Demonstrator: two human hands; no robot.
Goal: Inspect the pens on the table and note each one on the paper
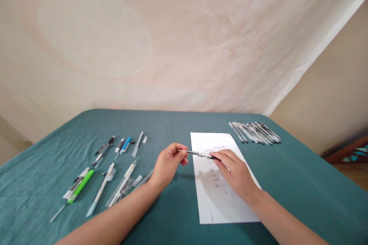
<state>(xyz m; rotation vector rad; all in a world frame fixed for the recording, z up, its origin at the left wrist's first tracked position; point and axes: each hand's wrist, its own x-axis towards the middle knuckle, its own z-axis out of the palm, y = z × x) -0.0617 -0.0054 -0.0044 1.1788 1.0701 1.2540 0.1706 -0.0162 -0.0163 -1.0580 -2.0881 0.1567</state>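
A pale cloth backdrop hangs behind and fills the upper half of the view. Below it stands the bench, covered in a wrinkled teal cloth.

A white sheet of paper lies on the bench in front of the person, its long side running away from them. It carries a few short lines of faint writing that are too small to read.

The left hand hovers just left of the paper with its fingers curled. Its thumb and fingertips are pinched around one end of a slim pen. The right hand lies over the middle of the paper, its fingers closed on the pen's darker end. The slim pen is level between the two hands, just above the paper's left edge near the top.

A row of pens lies side by side, touching, at the far right of the bench, well apart from the hands.

To the left, more pens and loose parts are scattered:
- a green marker nearest the edge
- a white pen beside it
- some clear pens near the left wrist
- farther back, a dark pen and a blue pen
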